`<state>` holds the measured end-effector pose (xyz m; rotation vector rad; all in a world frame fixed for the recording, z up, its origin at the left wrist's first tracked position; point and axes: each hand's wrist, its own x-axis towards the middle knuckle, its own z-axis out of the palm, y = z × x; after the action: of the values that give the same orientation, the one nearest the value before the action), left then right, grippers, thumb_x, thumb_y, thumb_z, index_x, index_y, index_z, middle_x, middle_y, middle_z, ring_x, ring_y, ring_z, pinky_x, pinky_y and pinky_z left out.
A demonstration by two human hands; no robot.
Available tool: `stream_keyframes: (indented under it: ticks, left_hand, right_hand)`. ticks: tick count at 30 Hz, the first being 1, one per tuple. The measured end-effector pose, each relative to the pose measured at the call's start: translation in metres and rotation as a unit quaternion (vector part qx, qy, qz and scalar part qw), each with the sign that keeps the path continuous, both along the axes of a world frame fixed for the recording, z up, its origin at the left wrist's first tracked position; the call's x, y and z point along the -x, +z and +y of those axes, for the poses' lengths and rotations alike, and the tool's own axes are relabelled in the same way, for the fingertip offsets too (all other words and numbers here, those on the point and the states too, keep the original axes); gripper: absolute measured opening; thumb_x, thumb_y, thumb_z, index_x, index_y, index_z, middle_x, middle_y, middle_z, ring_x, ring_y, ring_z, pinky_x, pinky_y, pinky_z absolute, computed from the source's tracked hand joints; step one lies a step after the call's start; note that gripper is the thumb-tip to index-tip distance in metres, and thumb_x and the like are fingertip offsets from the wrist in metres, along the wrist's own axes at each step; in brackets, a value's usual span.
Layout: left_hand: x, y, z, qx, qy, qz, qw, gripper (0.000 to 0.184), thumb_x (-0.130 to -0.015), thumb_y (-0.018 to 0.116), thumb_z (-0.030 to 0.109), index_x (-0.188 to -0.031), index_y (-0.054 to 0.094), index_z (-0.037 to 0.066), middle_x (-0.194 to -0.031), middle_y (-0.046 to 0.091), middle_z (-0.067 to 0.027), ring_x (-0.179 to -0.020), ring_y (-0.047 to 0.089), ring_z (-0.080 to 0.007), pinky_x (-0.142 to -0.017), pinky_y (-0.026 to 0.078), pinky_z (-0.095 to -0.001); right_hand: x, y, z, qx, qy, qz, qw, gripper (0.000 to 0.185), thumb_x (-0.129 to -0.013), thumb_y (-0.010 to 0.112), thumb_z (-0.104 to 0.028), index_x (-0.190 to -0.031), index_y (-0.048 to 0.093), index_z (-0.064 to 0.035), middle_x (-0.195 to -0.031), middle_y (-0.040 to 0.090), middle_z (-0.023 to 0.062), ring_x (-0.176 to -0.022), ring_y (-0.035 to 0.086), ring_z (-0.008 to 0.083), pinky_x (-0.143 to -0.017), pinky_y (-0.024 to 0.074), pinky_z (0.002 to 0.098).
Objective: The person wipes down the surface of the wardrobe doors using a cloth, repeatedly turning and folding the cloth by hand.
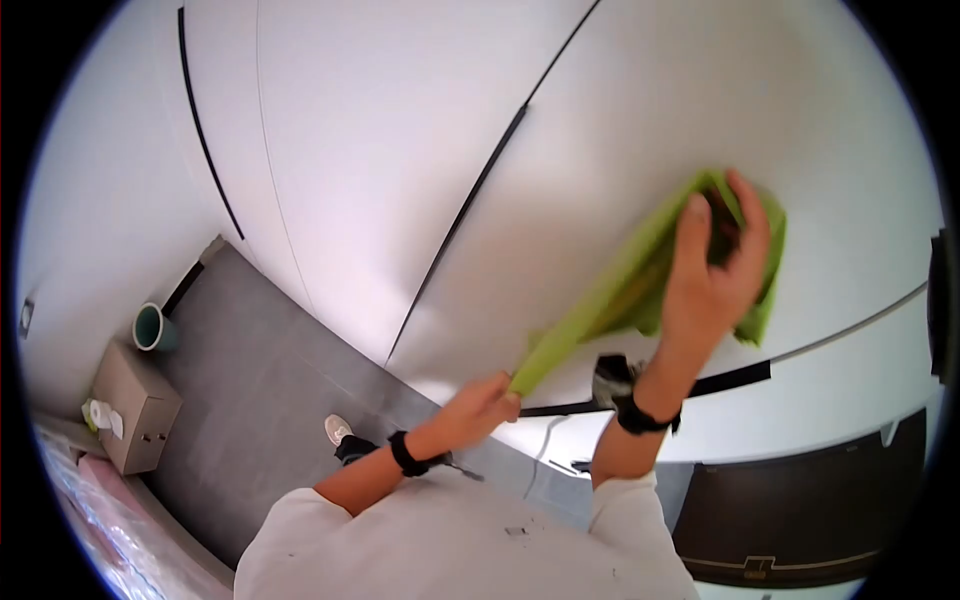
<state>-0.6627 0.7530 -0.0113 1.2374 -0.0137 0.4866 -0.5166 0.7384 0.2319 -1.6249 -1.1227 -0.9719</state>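
Observation:
A green cloth (615, 290) is stretched between my two hands in front of white cabinet doors (400, 130). My left hand (478, 408) is closed on the cloth's lower left end. Higher up on the right, my right hand (715, 260) has its thumb and fingers curved around the bunched upper part of the cloth, whose inside looks dark. Black bands circle both wrists, and something dark and shiny hangs by the right wrist.
Below left, a beige nightstand (133, 410) carries a paper roll (100, 414), with a green-blue bin (150, 328) beside it. Plastic-covered bedding (115, 520) lies at the lower left. A dark brown panel (800, 510) is at the lower right. Grey floor (250, 370) shows below.

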Motion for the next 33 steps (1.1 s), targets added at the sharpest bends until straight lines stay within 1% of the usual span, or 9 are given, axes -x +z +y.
stream_keyframes:
  ticks: [5,11,15,19,21,23,25,27,33]
  left_hand:
    - [0.009,0.036,0.016,-0.239,-0.011,-0.088,0.967,0.021,-0.095,0.052,0.019,-0.081,0.046,0.004,-0.064,0.051,-0.0055,-0.056,0.049,-0.0182,-0.053,0.040,-0.0295]
    - [0.067,0.043,0.088,-0.272,-0.025,-0.111,0.956,0.034,-0.084,0.069,0.022,-0.072,0.044,0.004,-0.060,0.044,-0.0068,-0.051,0.043,-0.0229,-0.047,0.032,-0.0353]
    - [0.063,0.040,0.099,-0.234,0.066,-0.090,0.966,0.034,-0.084,0.070,0.015,-0.070,0.041,0.005,-0.061,0.049,-0.0077,-0.054,0.049,-0.0220,-0.048,0.034,-0.0335]
    - [0.104,0.025,0.139,-0.031,0.126,-0.095,0.987,0.024,-0.088,0.065,0.010,-0.079,0.043,0.006,-0.081,0.064,-0.0076,-0.074,0.062,-0.0146,-0.063,0.047,-0.0272]
    - [0.103,0.000,0.151,-0.019,0.139,-0.065,0.988,0.020,-0.090,0.063,0.010,-0.082,0.045,0.006,-0.085,0.064,-0.0067,-0.078,0.061,-0.0123,-0.067,0.048,-0.0261]
    - [0.098,-0.026,0.175,0.049,0.196,0.074,0.977,0.017,-0.092,0.061,0.012,-0.085,0.048,0.005,-0.085,0.064,-0.0058,-0.077,0.061,-0.0103,-0.066,0.048,-0.0245]
    - [0.098,-0.025,0.203,0.068,0.214,0.083,0.971,0.015,-0.093,0.060,0.013,-0.088,0.049,0.004,-0.086,0.065,-0.0064,-0.071,0.057,-0.0084,-0.063,0.047,-0.0230]
    - [0.107,-0.018,0.234,0.108,0.202,0.061,0.972,0.014,-0.093,0.059,0.013,-0.090,0.049,0.004,-0.088,0.065,-0.0068,-0.070,0.055,-0.0081,-0.064,0.046,-0.0227]
    - [0.130,-0.019,0.337,0.058,0.179,0.111,0.976,0.013,-0.096,0.055,0.015,-0.092,0.050,0.004,-0.090,0.065,-0.0072,-0.070,0.053,-0.0084,-0.068,0.045,-0.0231]
  right_hand:
    - [-0.027,0.005,-0.005,0.023,0.001,0.070,0.997,0.034,-0.085,0.065,-0.014,-0.117,0.060,-0.0054,-0.108,0.062,0.0103,-0.094,0.059,0.0196,-0.088,0.0453,0.0318]
    - [0.014,0.019,0.067,0.172,-0.026,0.127,0.976,0.041,-0.086,0.065,-0.022,-0.123,0.058,-0.0075,-0.108,0.062,0.0117,-0.102,0.058,0.0197,-0.091,0.0438,0.0315]
    - [0.015,0.010,0.081,0.151,0.023,0.218,0.964,0.042,-0.087,0.064,-0.025,-0.125,0.057,-0.0092,-0.107,0.062,0.0113,-0.103,0.057,0.0196,-0.091,0.0431,0.0316]
    - [0.057,-0.012,0.168,0.093,0.030,0.162,0.982,0.039,-0.087,0.062,-0.023,-0.123,0.059,-0.0092,-0.107,0.062,0.0102,-0.100,0.057,0.0203,-0.090,0.0429,0.0316]
    - [0.056,-0.019,0.195,0.050,0.042,0.141,0.988,0.036,-0.087,0.062,-0.020,-0.120,0.060,-0.0088,-0.106,0.063,0.0098,-0.099,0.057,0.0209,-0.089,0.0433,0.0321]
    - [0.060,-0.029,0.220,-0.004,0.061,0.048,0.997,0.027,-0.086,0.061,-0.014,-0.112,0.064,-0.0074,-0.102,0.064,0.0086,-0.095,0.058,0.0222,-0.086,0.0444,0.0342]
    - [0.065,-0.038,0.245,-0.067,0.069,0.034,0.995,0.022,-0.084,0.061,-0.008,-0.105,0.066,-0.0078,-0.094,0.065,0.0078,-0.088,0.056,0.0254,-0.081,0.0447,0.0363]
    - [0.065,-0.048,0.262,-0.078,-0.021,-0.109,0.991,0.022,-0.082,0.062,-0.005,-0.103,0.067,-0.0083,-0.092,0.066,0.0079,-0.084,0.054,0.0276,-0.079,0.0442,0.0367]
    - [0.076,-0.079,0.277,-0.109,0.019,-0.047,0.993,0.024,-0.079,0.063,-0.001,-0.102,0.068,-0.0085,-0.094,0.064,0.0108,-0.085,0.054,0.0325,-0.080,0.0442,0.0414]
